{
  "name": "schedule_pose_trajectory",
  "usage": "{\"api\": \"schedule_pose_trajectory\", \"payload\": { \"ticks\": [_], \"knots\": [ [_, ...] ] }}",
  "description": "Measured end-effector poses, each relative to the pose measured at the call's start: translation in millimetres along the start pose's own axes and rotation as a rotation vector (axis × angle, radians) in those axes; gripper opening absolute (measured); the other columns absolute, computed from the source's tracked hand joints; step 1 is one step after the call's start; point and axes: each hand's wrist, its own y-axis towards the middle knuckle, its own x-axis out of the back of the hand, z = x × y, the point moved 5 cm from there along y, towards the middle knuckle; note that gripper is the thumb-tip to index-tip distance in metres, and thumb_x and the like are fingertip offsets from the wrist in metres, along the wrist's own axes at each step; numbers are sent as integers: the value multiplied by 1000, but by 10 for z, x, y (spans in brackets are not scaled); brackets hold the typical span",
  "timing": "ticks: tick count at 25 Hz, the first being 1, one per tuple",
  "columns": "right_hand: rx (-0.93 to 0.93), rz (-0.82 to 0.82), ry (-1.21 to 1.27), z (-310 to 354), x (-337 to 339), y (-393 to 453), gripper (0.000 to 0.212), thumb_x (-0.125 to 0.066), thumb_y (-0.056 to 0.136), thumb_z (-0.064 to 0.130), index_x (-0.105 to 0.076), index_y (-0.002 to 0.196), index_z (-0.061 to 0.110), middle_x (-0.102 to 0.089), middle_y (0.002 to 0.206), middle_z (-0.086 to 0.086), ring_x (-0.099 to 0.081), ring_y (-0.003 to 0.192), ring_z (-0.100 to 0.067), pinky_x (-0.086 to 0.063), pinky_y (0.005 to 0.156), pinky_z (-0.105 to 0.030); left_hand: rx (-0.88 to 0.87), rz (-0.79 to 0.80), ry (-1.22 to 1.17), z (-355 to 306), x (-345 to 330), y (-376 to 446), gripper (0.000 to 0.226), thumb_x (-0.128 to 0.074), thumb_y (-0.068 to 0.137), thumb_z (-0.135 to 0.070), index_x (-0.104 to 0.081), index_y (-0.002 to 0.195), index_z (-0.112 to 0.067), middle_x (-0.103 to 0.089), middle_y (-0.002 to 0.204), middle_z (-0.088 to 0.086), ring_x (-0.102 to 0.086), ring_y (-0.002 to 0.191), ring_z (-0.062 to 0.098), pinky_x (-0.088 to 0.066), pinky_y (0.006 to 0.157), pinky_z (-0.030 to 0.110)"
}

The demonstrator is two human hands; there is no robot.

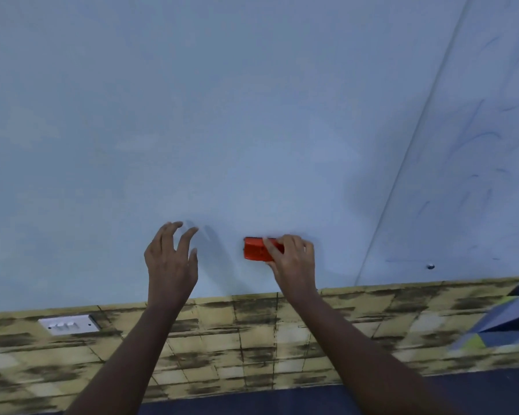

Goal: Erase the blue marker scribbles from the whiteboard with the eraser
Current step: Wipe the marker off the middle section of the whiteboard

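Switch plate (70, 324) low left on patterned wall band (252, 333). Left hand (171, 265) released, fingers spread, tips near or on whiteboard (192, 115); contact unclear. Eraser (256, 249), orange, flat against board near its lower edge, grasped by right hand (294, 259). Panel seam (408, 145) runs diagonally at right; blue scribbles (486, 139) lie beyond it, well apart from eraser.

Risks: eraser catching on seam, slipping off lower edge; faint marks missed. Open board room above and left.
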Motion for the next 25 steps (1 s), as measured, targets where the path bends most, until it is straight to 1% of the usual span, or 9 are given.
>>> {"api": "schedule_pose_trajectory", "payload": {
  "ticks": [5,7,10,12,15,18,19,22,25],
  "knots": [
    [-111,-173,117,-298,560,673,62,-86,76,46,-69,129,21,-62,100,-4,-58,89,-26,-42,76,-40,-22,-47,-36,-369,18,242,40,-54,102,-22,-62,140,-15,-49,151,15,-40,151,37,-44,100,57],
    [-267,-258,166,-750,801,831,61,-81,81,50,-68,131,18,-61,98,-5,-57,88,-27,-45,72,-39,-56,-87,-47,-638,16,402,39,-55,102,-23,-62,140,-16,-46,154,16,-34,155,38,-42,104,57],
    [-594,-320,322,-1541,1095,786,63,-75,87,55,-64,137,18,-59,99,-5,-62,86,-26,-55,71,-39,-112,-197,-4,-1044,32,712,41,-58,104,-25,-60,143,-16,-38,162,20,-27,158,41,-33,113,59],
    [-676,-378,363,-1898,1332,780,63,-76,86,55,-64,138,20,-60,97,-3,-62,79,-19,-56,70,-35,-152,-272,-9,-1325,52,963,46,-60,104,-29,-57,148,-15,-36,164,21,-26,158,42,-27,119,61],
    [-604,-466,412,-2099,1678,1066,66,-81,84,51,-63,140,24,-60,99,-2,-61,81,-12,-52,70,-24,-188,-357,-40,-1722,108,1328,54,-62,103,-32,-52,154,-16,-36,166,19,-26,158,40,-25,122,63],
    [-492,-466,364,-2050,1725,1387,67,-81,81,51,-65,140,24,-59,97,-6,-63,83,-26,-55,70,-39,-210,-422,-28,-2022,168,1639,56,-60,104,-35,-49,156,-18,-36,167,18,-26,159,39,-24,122,64],
    [-452,-462,321,-1975,1679,1435,66,-80,82,50,-65,140,22,-58,97,-7,-61,84,-28,-54,72,-41,-217,-441,-22,-2072,189,1736,56,-59,105,-37,-48,157,-19,-35,168,19,-25,159,39,-24,123,64],
    [-270,-459,232,-1654,1535,1442,61,-79,87,45,-66,139,14,-59,98,-8,-55,86,-27,-52,73,-42,-279,-506,10,-2050,253,1975,61,-59,106,-44,-46,160,-19,-31,170,20,-23,160,38,-22,126,63],
    [-137,-421,197,-1510,1489,1492,62,-78,88,50,-66,138,15,-61,98,-6,-55,85,-22,-52,67,-39,-381,-536,98,-1882,214,2077,72,-57,106,-51,-35,166,-17,-25,173,19,-15,163,36,-16,128,63]
  ]
}}
